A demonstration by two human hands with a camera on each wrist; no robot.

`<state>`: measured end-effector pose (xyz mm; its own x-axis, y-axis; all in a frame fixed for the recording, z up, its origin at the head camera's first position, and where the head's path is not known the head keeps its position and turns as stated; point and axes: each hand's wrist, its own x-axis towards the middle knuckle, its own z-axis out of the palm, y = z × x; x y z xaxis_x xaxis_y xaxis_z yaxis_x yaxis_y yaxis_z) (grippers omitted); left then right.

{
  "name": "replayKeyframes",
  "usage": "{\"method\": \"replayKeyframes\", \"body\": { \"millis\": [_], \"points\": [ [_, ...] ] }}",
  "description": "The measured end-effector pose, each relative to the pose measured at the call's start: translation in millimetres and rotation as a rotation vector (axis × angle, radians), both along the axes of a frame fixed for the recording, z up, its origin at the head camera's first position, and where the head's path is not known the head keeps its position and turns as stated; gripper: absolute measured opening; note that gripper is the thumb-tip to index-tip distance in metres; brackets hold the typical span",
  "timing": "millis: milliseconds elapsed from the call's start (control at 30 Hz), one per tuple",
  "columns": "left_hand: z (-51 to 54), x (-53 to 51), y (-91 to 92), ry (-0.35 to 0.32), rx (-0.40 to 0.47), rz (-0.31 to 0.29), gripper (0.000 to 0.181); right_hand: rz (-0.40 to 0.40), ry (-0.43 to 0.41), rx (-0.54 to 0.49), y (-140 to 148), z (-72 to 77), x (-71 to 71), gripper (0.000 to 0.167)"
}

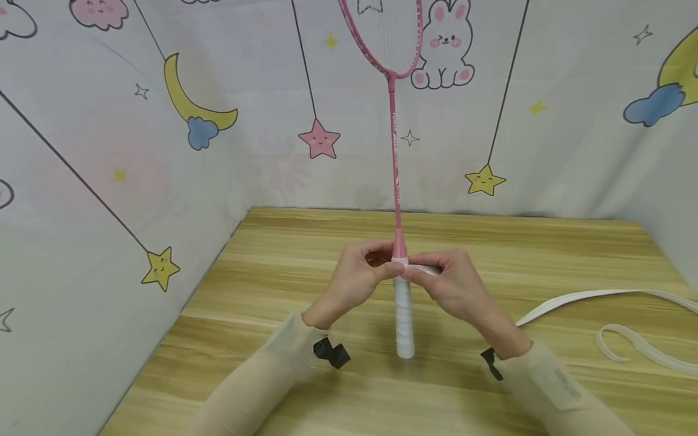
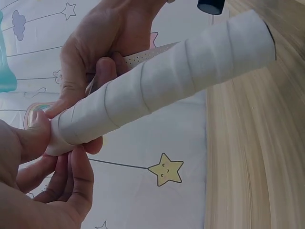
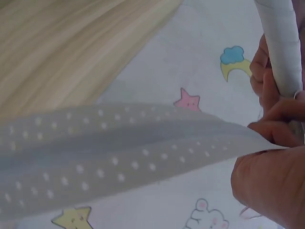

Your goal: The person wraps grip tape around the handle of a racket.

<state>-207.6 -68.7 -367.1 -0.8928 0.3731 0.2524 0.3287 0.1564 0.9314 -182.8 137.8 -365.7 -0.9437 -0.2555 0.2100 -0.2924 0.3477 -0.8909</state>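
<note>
A pink badminton racket (image 1: pixel 395 169) is held upright, head up, its white handle (image 1: pixel 403 321) wound in overlapping turns of grip tape. At the top of that handle, just below the pink cone, my left hand (image 1: pixel 354 275) pinches it, thumb in front and fingers behind. My right hand (image 1: pixel 458 284) is on the other side, pinching the loose white grip tape (image 3: pixel 119 157) close to the handle. Small perforations dot the tape in the right wrist view. Both thumbs nearly meet in the head view. The racket head's top is out of frame.
On the wooden table (image 1: pixel 272 272), a long white tape strip (image 1: pixel 589 295) trails off to the right, with a curled end (image 1: pixel 611 330) nearby. A patterned cloth (image 1: pixel 245 54) hangs behind and at the sides. Each wrist carries a small black camera (image 1: pixel 331 353).
</note>
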Motion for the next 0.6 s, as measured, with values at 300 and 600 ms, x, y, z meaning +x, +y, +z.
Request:
{"method": "replayKeyframes", "body": {
  "millis": [300, 600],
  "points": [
    [0.6, -1.2, -2.6, -0.014, 0.008, -0.069, 0.026, 0.009, 0.113, 0.184, 6.7, 9.5, 4.7, 0.009],
    [2.6, -3.3, -5.3, -0.083, 0.039, -0.177, 0.029, 0.058, 0.131, 0.139, 11.3, 11.3, 4.9, 0.008]
  ]
}}
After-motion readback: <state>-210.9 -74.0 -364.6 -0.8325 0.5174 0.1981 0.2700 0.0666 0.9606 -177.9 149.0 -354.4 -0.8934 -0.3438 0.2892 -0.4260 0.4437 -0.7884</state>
